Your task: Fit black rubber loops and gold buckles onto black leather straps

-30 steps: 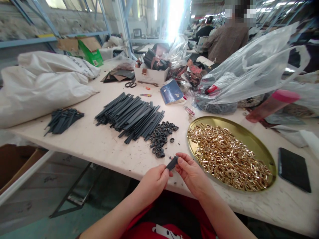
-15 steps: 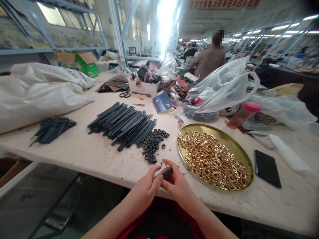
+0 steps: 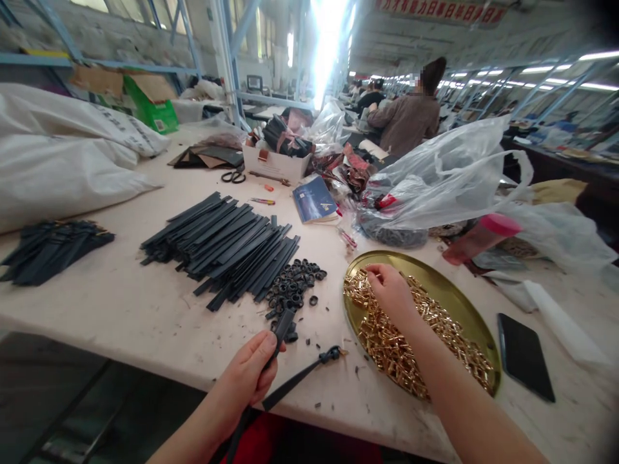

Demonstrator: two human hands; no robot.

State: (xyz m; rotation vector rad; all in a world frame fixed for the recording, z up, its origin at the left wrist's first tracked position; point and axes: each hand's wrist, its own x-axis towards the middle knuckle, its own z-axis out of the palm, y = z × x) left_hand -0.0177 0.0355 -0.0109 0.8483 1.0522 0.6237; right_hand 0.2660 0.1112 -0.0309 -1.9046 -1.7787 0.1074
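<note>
My left hand (image 3: 254, 367) is closed around a dark leather strap (image 3: 284, 325), whose upper end sticks out above the thumb while the rest hangs below the table edge. My right hand (image 3: 394, 296) reaches into a round gold tray (image 3: 447, 283), its fingers curled together at the heap of small gold buckles (image 3: 445, 341); whatever is between the fingertips is hidden. Between my hands a finished-looking strap (image 3: 294, 381) with a loop and gold end lies by the front edge. Small dark loops (image 3: 294, 283) are heaped beyond my left hand, beside a pile of dark strips (image 3: 222, 248).
A bundle of straps (image 3: 58, 248) and white sacks (image 3: 62, 142) lie at left. Behind are scissors (image 3: 233, 176), a blue booklet (image 3: 315, 200) and a clear plastic bag (image 3: 449, 174). A phone (image 3: 526, 356) and pink-lidded jar (image 3: 478, 238) are at right. A person (image 3: 411, 116) is further back.
My hands were together around a dark piece; now they are apart. My right hand has moved up and right into the tray, and my left slightly left with the strap. A strap with a loop now shows on the table.
</note>
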